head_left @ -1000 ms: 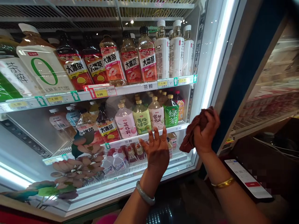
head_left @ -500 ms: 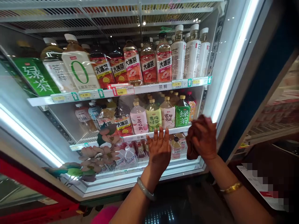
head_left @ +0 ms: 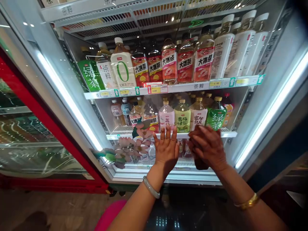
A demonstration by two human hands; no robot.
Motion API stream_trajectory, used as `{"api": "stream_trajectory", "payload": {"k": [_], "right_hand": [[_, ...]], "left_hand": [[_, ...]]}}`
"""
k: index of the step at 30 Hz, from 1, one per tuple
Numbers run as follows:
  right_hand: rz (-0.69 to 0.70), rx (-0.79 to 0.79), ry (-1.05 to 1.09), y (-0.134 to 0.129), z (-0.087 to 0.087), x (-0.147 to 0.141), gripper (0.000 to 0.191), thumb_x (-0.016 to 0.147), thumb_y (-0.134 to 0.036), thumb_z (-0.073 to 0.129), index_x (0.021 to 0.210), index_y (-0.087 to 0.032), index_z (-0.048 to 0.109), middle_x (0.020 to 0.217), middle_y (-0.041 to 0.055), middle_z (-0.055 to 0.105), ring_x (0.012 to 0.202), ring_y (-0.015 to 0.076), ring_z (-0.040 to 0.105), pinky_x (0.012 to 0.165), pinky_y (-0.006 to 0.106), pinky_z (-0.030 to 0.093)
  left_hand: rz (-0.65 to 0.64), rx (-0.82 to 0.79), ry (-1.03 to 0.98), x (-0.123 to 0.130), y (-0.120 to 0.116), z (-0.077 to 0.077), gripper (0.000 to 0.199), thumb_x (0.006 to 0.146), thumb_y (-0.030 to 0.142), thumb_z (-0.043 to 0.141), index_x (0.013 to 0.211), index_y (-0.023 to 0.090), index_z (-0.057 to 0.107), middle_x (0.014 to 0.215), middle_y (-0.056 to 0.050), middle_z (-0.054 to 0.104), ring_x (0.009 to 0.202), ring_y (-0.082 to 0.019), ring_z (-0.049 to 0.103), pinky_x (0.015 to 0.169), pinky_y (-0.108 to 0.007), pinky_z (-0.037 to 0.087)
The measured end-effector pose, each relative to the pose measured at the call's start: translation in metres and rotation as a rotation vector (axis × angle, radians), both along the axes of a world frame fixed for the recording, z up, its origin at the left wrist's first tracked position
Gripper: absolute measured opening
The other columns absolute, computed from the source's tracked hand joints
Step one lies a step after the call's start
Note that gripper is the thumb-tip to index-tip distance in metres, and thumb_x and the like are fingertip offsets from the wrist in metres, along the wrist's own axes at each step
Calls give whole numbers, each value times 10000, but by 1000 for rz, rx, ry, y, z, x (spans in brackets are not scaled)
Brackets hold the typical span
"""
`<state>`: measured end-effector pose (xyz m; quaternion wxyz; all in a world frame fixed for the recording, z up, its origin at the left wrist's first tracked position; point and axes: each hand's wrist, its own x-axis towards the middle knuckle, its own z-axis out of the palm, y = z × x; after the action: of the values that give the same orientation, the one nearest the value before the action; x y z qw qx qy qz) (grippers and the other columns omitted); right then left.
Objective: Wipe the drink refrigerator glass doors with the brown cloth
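Observation:
My left hand (head_left: 166, 149) lies flat with its fingers spread, seemingly against the glass door of a lit drinks cooler. A grey bangle (head_left: 150, 187) circles that wrist. To its right, my right hand (head_left: 213, 148) presses a dark brown cloth (head_left: 201, 163) to the glass, its fingers bent over it. Part of the cloth is hidden under the palm. Behind the glass, close to my fingertips, stand a pink-labelled bottle (head_left: 166, 116), a light-green-labelled bottle (head_left: 182, 117) and a green tea bottle (head_left: 216, 114). Pink flower decals (head_left: 131, 147) are left of my left hand.
Taller bottles line the upper shelf (head_left: 179, 88), which carries price tags. A red-framed cooler (head_left: 72, 154) adjoins on the left. Light strips (head_left: 69, 99) run down both sides of the door. Wooden floor (head_left: 72, 208) shows at the lower left.
My view has swung left, bringing in more of the red-framed cooler. My right hand has moved left with the cloth, closer to my left hand. The left hand stays spread.

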<state>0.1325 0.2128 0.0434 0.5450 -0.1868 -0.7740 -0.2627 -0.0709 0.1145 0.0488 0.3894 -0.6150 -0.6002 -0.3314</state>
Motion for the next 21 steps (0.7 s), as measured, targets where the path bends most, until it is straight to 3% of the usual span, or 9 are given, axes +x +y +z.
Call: {"api": "stream_trajectory", "payload": {"k": [3, 5, 8, 12, 15, 17, 21], "right_hand": [[-26, -60, 297, 13, 20, 4, 665, 847, -260, 712, 1484, -297, 525, 1637, 121, 426, 1548, 385, 389, 1278, 664, 314], [-53, -93, 426, 9, 31, -10, 683, 847, -259, 690, 1505, -268, 509, 1637, 150, 420, 1551, 405, 375, 1268, 688, 304], [-33, -80, 321, -13, 31, -46, 621, 861, -261, 685, 1464, -247, 537, 1625, 153, 452, 1576, 397, 339, 1281, 690, 276], [29, 35, 23, -38, 9, -79, 448, 866, -239, 731, 1305, -285, 652, 1451, 64, 648, 1549, 288, 416, 1331, 529, 285], [63, 70, -88, -34, 4, -65, 392, 874, -249, 749, 1251, -331, 680, 1395, 11, 690, 1505, 250, 477, 1336, 501, 282], [77, 65, -103, -22, 14, -47, 437, 871, -258, 760, 1287, -341, 658, 1475, 20, 637, 1508, 273, 475, 1319, 527, 315], [29, 8, 198, -7, 44, -34, 615, 826, -207, 754, 1412, -300, 595, 1614, 108, 484, 1547, 384, 404, 1288, 596, 344]], "left_hand": [[-7, -6, 1, -16, -7, 3, 824, 999, 294, 589, 1700, 196, 168, 1739, -110, 264, 1660, -237, -13, 1337, -554, -85], [-26, 3, 14, -23, -9, 4, 837, 1009, 286, 573, 1705, 190, 117, 1740, -117, 247, 1659, -237, -8, 1343, -559, -61], [-49, 19, 24, -27, -10, 4, 835, 1020, 282, 559, 1705, 176, 93, 1742, -121, 234, 1657, -237, -3, 1348, -552, -51], [-50, 11, 10, -29, -10, 3, 813, 1016, 267, 547, 1703, 174, 121, 1737, -116, 254, 1656, -227, 11, 1350, -523, -67], [-58, 20, 13, -31, -11, 4, 791, 1028, 277, 536, 1702, 192, 131, 1732, -101, 277, 1658, -216, 20, 1347, -515, -93], [-54, 28, 5, -32, -12, 5, 788, 1036, 291, 539, 1703, 206, 129, 1732, -94, 279, 1659, -223, 26, 1348, -522, -84], [-20, 14, -53, -36, -14, 11, 811, 1035, 303, 541, 1709, 218, 98, 1749, -96, 226, 1659, -253, 42, 1351, -530, -56]]}}
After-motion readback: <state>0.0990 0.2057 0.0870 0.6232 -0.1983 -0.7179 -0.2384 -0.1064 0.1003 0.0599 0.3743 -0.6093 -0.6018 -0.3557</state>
